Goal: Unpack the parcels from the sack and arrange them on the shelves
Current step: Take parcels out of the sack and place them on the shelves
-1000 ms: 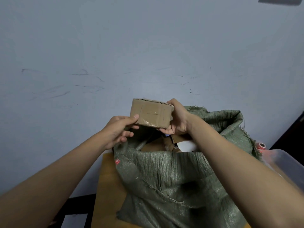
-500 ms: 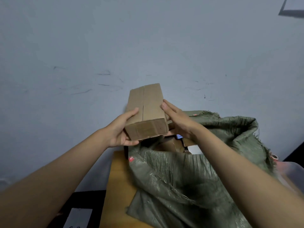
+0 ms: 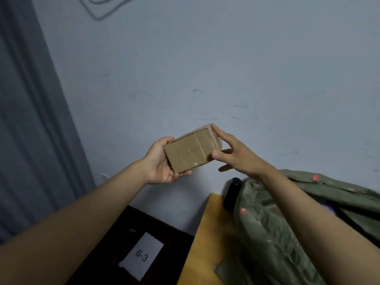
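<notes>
Both hands have carried the cardboard parcel [image 3: 192,152] left, clear of the green sack [image 3: 287,233] on the counter [image 3: 202,243]. Left hand [image 3: 162,163] cradles it in a curled grip; right hand [image 3: 232,153] pinches its far end. Below-left of the parcel, a dark shelf [image 3: 164,233] labelled 6-3 [image 3: 141,256] looks the likely destination.

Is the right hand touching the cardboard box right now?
Touching. Head view: right hand pinches the cardboard box end with thumb and fingertip.

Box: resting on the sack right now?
No, the box is held up in front of the wall by the left hand and right hand, clear of the sack.
</notes>
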